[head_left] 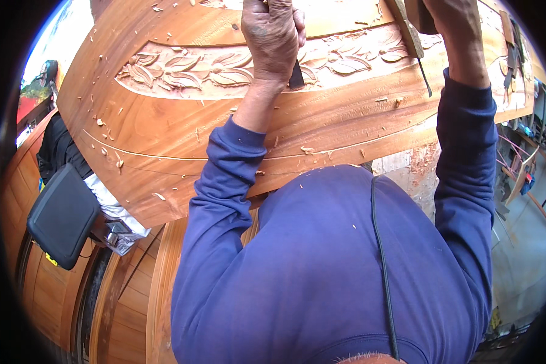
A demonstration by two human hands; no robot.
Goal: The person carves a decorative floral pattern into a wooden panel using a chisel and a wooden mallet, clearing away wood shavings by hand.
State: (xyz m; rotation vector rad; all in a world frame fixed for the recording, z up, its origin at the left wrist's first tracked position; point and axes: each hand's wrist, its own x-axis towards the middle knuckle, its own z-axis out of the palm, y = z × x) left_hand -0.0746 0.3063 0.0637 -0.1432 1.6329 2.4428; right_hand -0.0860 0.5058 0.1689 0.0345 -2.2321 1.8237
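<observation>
My left hand (272, 39) is closed around a chisel, whose dark flat blade (296, 77) shows below the fist at the lower edge of a carved leaf band (224, 74). The band runs across a large reddish-brown wooden panel (164, 121). My right hand (452, 15) is at the top edge of the picture, its fingers cut off or hidden. Beside it is a dark brown block (421, 17), and whether the hand holds it cannot be made out. Just left of that block a slanting wooden piece (404, 29) has a thin black strip (424, 77) at its lower end.
Wood shavings (119, 162) are scattered over the panel. Several dark tools (512, 51) lie at its right end. At the left stands a black padded seat or board (65, 213) by dark cloth (57, 142). Wooden boards (127, 291) stand below left; clutter (522, 170) covers the right side.
</observation>
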